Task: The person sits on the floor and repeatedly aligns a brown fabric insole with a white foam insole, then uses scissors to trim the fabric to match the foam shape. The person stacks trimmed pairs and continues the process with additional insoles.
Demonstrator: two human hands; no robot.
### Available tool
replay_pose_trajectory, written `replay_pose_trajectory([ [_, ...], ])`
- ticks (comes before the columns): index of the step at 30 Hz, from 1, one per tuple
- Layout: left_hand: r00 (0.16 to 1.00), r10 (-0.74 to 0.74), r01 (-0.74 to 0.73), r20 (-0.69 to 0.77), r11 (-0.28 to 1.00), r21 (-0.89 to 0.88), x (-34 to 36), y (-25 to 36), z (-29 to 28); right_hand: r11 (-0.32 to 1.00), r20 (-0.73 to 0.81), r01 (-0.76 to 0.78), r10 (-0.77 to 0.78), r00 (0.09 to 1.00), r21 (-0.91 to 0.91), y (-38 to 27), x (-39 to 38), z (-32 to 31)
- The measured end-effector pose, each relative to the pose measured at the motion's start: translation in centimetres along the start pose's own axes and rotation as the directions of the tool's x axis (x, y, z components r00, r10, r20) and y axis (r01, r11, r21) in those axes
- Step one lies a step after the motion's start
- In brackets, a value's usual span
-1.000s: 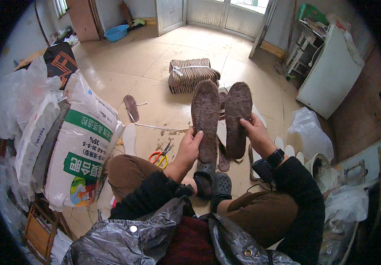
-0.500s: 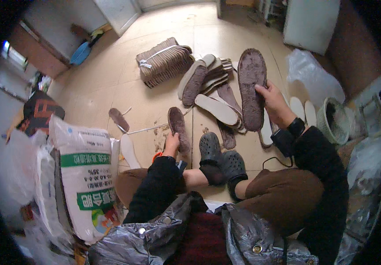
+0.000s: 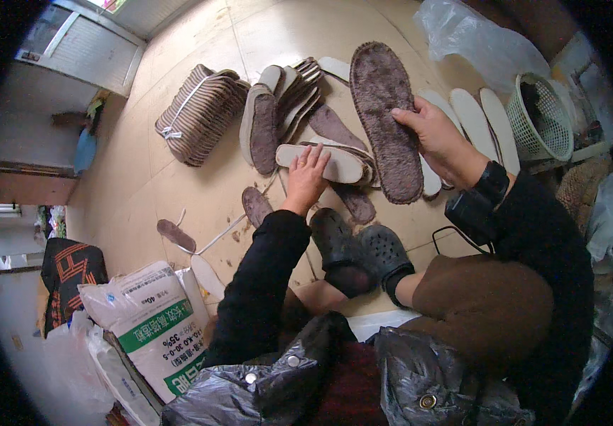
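Note:
My right hand (image 3: 448, 138) is closed on a brown fluffy insole (image 3: 384, 121), thumb on its fleecy face, held up above the floor. My left hand (image 3: 306, 177) lies with fingers stretched over a small stack of insoles, on or just above its pale top insole (image 3: 342, 165); nothing is gripped. A smaller brown insole (image 3: 256, 206) lies on the floor beside my left wrist. Beyond the stack, a loose pile of brown and pale insoles (image 3: 262, 131) spreads out. Partly hidden by the held insole, pale insoles (image 3: 473, 121) stand in a row at the right.
A bundle of insoles (image 3: 200, 113) tied with white string lies at the far left. A plastic basket (image 3: 558, 131) and a clear plastic bag (image 3: 477, 35) are at the right. Near my left arm stands a printed white sack (image 3: 143, 305). My dark clogs (image 3: 338, 238) rest on the tiles.
The brown insole my left hand held now lies on the floor, and that hand has moved forward to the pale-topped stack. My right hand still holds its insole. The view has turned.

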State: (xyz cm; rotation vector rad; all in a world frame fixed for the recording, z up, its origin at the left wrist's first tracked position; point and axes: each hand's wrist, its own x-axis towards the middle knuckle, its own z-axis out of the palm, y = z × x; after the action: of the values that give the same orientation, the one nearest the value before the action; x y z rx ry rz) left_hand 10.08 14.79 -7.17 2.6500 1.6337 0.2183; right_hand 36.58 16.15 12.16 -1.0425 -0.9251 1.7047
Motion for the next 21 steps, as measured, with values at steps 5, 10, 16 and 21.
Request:
replay_pose_trajectory([
  [5, 0.989, -0.046, 0.037, 0.14, 0.997, 0.068, 2.2, -0.2, 2.0, 1.0, -0.019, -0.004, 0.004, 1.0, -0.014, -0.2, 0.1, -0.4],
  [10, 0.993, -0.073, 0.062, 0.097, 0.991, 0.114, 2.7, -1.5, 3.4, 0.999, -0.081, -0.03, 0.026, 0.996, -0.043, 0.0, 0.4, -0.3],
  [16, 0.987, 0.049, -0.073, 0.154, 0.985, 0.157, 4.5, -2.9, 3.6, 0.998, -0.079, 0.008, -0.013, 0.997, -0.064, -1.1, -0.2, -1.1],
  [21, 0.98, 0.077, -0.095, 0.181, 0.991, 0.092, 4.7, -3.2, 3.5, 1.0, -0.125, 0.003, -0.005, 0.992, -0.024, -1.2, 0.2, -2.0],
])
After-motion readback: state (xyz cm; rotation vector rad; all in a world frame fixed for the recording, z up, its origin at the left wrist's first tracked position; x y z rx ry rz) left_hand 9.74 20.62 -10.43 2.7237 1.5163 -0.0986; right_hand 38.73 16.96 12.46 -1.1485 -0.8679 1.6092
